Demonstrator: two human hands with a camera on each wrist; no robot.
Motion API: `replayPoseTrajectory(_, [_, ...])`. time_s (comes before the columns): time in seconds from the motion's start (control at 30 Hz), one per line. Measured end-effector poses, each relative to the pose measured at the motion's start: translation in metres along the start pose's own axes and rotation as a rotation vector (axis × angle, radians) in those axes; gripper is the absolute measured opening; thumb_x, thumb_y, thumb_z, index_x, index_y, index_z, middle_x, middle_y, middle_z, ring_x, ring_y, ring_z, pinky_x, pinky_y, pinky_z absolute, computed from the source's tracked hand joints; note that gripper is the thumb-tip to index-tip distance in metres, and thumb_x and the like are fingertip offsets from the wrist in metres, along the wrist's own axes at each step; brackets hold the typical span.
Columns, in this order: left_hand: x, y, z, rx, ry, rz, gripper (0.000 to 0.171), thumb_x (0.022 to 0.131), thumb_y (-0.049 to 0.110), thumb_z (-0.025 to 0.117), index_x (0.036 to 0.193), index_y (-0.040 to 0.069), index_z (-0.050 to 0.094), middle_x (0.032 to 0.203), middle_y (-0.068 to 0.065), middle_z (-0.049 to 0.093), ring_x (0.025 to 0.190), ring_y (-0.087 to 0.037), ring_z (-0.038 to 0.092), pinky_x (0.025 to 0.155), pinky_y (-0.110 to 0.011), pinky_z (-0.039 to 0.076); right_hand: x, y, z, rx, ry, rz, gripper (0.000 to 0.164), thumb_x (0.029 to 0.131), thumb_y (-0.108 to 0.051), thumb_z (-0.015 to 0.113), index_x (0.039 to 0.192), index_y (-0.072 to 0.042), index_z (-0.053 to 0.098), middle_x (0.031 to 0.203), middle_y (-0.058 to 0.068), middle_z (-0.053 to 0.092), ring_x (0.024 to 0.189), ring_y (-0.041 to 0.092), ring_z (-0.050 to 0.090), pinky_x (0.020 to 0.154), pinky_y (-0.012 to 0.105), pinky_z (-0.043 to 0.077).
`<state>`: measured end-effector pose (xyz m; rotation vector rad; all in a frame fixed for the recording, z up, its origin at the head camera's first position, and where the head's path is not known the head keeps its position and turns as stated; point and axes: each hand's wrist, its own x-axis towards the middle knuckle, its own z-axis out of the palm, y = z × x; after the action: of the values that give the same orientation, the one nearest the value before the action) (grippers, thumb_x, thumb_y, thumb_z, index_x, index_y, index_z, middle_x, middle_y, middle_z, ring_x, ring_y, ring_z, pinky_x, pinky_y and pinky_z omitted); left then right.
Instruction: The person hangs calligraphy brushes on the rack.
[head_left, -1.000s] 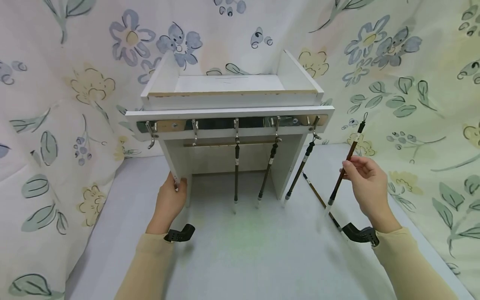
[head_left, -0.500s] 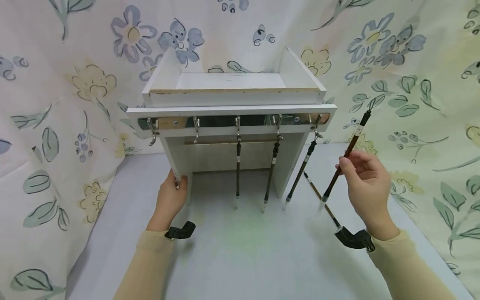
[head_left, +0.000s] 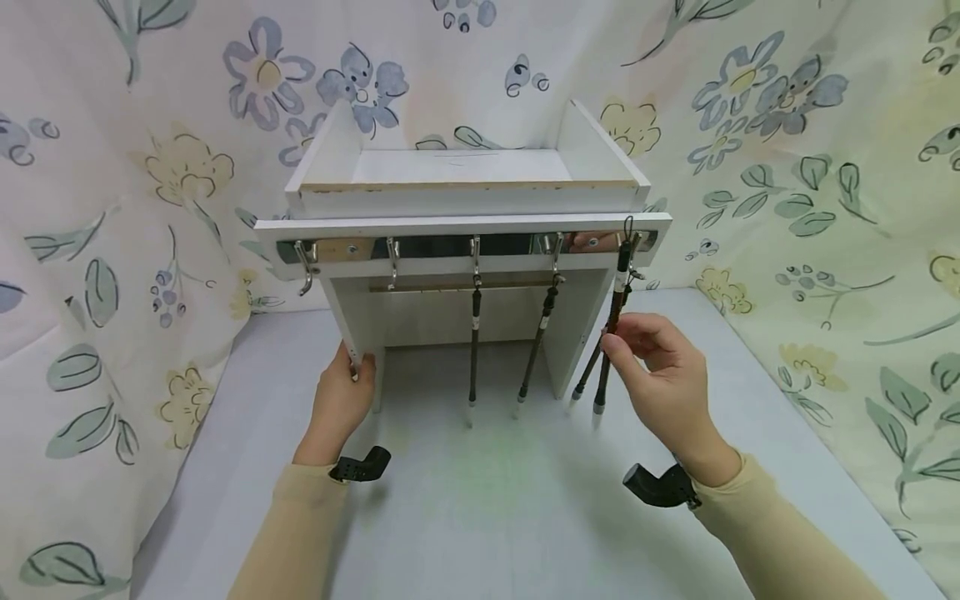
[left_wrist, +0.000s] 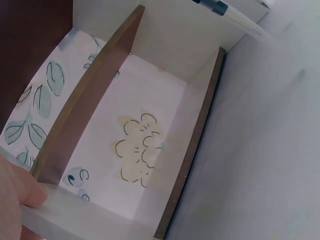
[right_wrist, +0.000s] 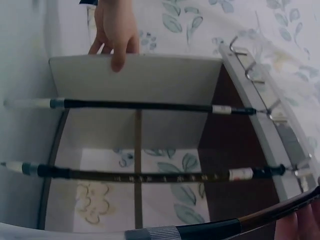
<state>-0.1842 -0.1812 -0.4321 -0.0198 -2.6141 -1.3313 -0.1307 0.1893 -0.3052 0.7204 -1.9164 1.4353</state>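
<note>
My right hand (head_left: 663,379) pinches a calligraphy brush (head_left: 615,312) by its brown handle, tip downward. The brush's top loop stands at the rightmost hook, overlapping it; whether they touch I cannot tell. Partly behind it another brush (head_left: 587,375) hangs from that hook. Two more brushes, the middle one (head_left: 474,350) and its right neighbour (head_left: 536,342), hang from separate hooks. With my left hand (head_left: 341,408) I grip the left side panel of the white rack (head_left: 465,200); the left wrist view shows the thumb (left_wrist: 32,192) on the panel's edge.
Two hooks at the left, the outermost hook (head_left: 305,268) and its neighbour (head_left: 392,262), bear no brush. A floral cloth (head_left: 172,275) stands behind and beside the rack. The white tabletop (head_left: 480,508) spreads in front.
My right hand has carried the held brush left, from beside the rack to the rightmost hook. The brush lying on the table is now out of sight. My left hand stays put.
</note>
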Motion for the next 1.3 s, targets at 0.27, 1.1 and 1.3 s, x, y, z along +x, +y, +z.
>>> replayPoseTrajectory(0.27, [0.000,0.001,-0.001,0.006,0.009,0.008,0.053,0.104,0.030,0.039,0.152,0.011,0.027,0.145,-0.025,0.041,0.120,-0.048,0.050,0.078,-0.058,0.053,-0.007,0.014,0.022,0.005,-0.095,-0.007,0.028,0.079,0.021,0.064,0.103,0.008,0.063,0.093,0.012,0.065,0.080,0.012,0.062,0.069,0.018,0.052])
replayPoseTrajectory(1.1, [0.000,-0.001,0.001,-0.003,0.034,0.013,0.052,0.103,0.030,0.041,0.149,0.009,0.031,0.142,-0.025,0.045,0.117,-0.046,0.053,0.078,-0.058,0.053,-0.012,0.027,0.088,0.083,-0.348,0.029,0.019,0.090,-0.004,0.068,0.109,-0.007,0.068,0.098,0.000,0.066,0.083,0.013,0.063,0.071,0.028,0.056])
replayPoseTrajectory(1.3, [0.000,0.001,0.001,-0.009,0.032,0.002,0.052,0.103,0.030,0.041,0.150,0.009,0.030,0.142,-0.025,0.045,0.118,-0.046,0.053,0.078,-0.058,0.053,-0.011,0.026,0.098,0.072,-0.404,0.056,0.021,0.091,-0.011,0.068,0.112,-0.010,0.068,0.096,-0.003,0.066,0.083,0.011,0.063,0.073,0.029,0.056])
